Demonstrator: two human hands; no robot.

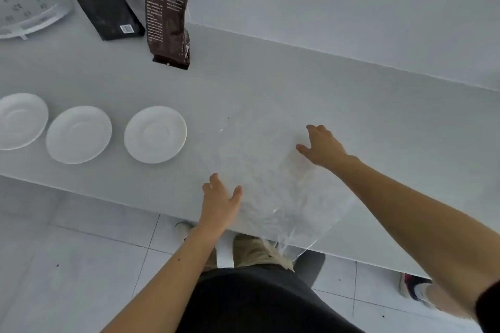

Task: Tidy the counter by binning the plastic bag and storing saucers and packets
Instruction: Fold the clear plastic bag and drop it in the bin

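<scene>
Clear plastic bag lies flat on the grey table, long axis running from the far left toward me and right; its near end hangs over the table's front edge. My left hand rests spread on the bag's left edge, fingers released, gripping nothing. My right hand lies spread at its far right edge, likewise released. Three white saucers in a row to the left, well apart from the bag. Two dark packets stand upright at the back, against the wall.
</scene>
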